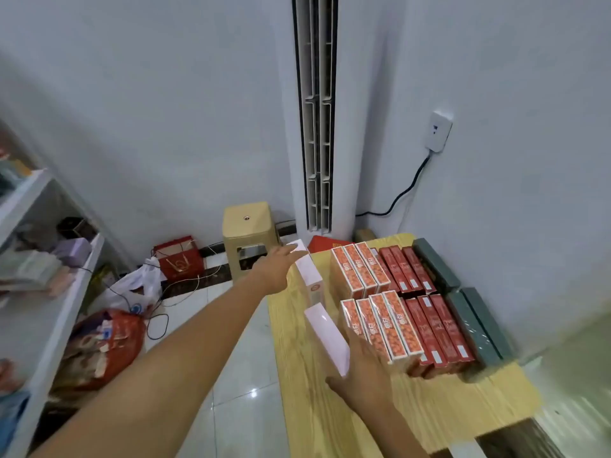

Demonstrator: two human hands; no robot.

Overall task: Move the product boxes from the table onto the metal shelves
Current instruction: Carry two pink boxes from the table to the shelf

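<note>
Head view: part-filled shelves (pixel 71 302) stand at your left. Your left hand (pixel 277 267) stretches flat-fingered onto the far pink box (pixel 310 276), apparently to draw it off the table (pixel 330 424) edge. The near pink box (pixel 325 332) tilts up, long axis pointing away from you, its near end gripped in your right hand (pixel 363 371), likely for shelving. Orange boxes (pixel 380 325) sit just beside.
</note>
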